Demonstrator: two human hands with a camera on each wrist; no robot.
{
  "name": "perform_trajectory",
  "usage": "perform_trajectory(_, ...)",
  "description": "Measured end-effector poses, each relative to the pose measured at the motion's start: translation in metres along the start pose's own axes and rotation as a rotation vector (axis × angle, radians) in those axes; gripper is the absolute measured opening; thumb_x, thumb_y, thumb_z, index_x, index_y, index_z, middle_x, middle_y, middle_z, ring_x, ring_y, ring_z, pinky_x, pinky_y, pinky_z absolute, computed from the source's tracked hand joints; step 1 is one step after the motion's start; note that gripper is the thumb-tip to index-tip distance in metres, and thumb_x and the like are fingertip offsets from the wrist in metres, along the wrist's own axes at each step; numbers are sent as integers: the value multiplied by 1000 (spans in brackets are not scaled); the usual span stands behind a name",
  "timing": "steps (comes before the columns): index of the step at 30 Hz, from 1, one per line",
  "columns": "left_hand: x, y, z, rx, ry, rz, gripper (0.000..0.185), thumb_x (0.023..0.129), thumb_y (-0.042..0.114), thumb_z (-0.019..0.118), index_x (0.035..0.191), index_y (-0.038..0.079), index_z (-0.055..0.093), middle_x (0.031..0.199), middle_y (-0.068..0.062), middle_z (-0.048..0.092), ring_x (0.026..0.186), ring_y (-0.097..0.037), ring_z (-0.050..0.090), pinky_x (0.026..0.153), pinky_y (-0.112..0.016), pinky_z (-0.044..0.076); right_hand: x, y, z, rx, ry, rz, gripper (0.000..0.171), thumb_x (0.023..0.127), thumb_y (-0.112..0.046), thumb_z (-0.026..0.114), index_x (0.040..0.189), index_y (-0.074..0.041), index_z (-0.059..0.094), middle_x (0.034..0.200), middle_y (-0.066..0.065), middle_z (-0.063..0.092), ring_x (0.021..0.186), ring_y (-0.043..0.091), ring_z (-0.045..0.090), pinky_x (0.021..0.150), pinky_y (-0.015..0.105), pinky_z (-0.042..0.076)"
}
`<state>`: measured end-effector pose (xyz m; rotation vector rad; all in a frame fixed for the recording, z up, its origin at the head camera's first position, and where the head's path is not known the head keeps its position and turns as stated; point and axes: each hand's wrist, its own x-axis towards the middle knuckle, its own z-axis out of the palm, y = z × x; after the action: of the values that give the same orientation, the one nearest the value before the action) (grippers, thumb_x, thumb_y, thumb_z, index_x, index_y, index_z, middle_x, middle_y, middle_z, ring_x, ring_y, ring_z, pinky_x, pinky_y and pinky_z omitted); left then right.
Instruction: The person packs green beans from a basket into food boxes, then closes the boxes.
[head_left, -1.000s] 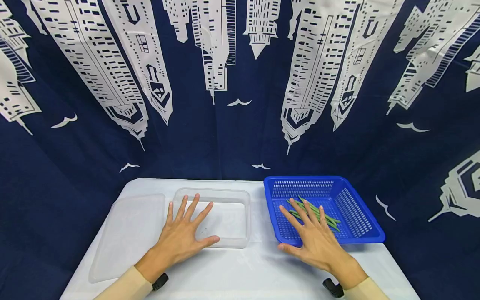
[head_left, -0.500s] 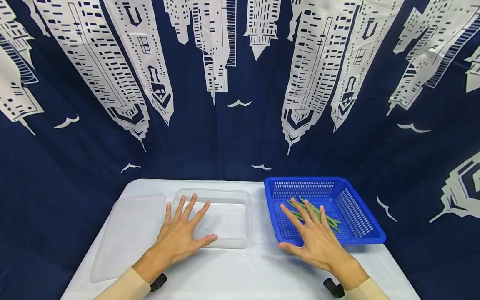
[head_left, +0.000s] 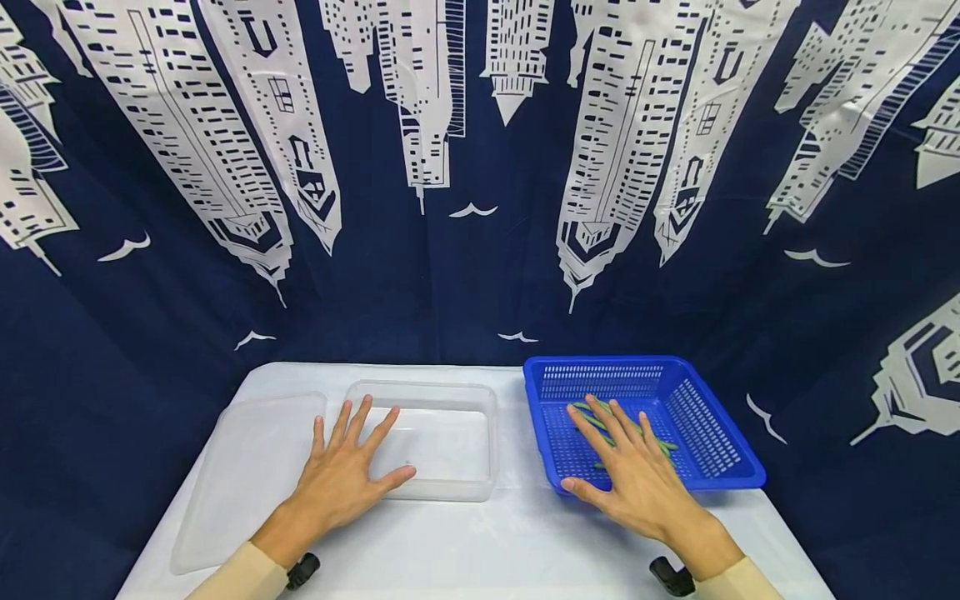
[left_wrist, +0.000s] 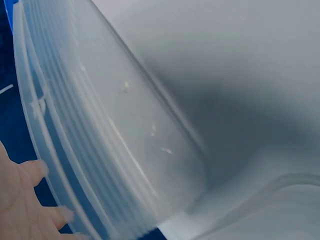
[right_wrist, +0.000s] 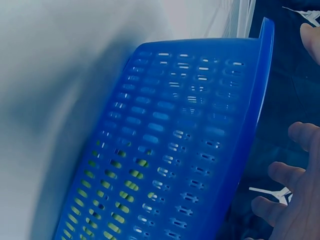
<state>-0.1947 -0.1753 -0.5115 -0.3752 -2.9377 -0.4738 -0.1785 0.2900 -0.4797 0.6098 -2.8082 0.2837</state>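
Worktop [head_left: 480,542]: white covering, smooth, filling the 6 o'clock portion of the head view. Flat translucent lid [head_left: 247,475]: lying at 8 o'clock on the worktop, rim slightly raised. Backdrop cloth [head_left: 450,275]: navy blue, hung from 9 through 12 to 3 o'clock, printed with inverted white skyscrapers [head_left: 247,125] and small white bird shapes [head_left: 471,210]. Creases noted at 2 o'clock.

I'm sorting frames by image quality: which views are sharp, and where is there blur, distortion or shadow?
Head view: sharp and evenly lit, but wide-angle distortion bends the curtain; both hands cast only faint shadows on the table. Left wrist view: the clear container is very close and soft, with a grey shadow beside it. Right wrist view: the blue basket is fairly clear, the white surface beside it blurred and shadowed.
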Motion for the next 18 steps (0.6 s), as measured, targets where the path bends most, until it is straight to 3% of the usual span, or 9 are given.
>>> perform_trajectory(10, 9, -29, 3, -53, 13, -75, 102, 105, 88, 60, 186, 30, 34, 196, -21, 18, 180, -58, 16, 136, -91, 7, 2, 7, -8, 33, -12, 12, 93, 108, -68, 74, 185, -39, 33, 192, 11, 35, 175, 55, 35, 134, 88, 27)
perform_trajectory(18, 14, -37, 5, -232, -96, -172, 114, 107, 87, 57, 190, 22, 13, 197, -26, -3, 173, -67, 26, 124, -89, 42, 6, 18, -18, 55, -27, 17, 90, 110, -65, 74, 185, -41, 31, 191, 12, 36, 174, 57, 36, 132, 88, 30)
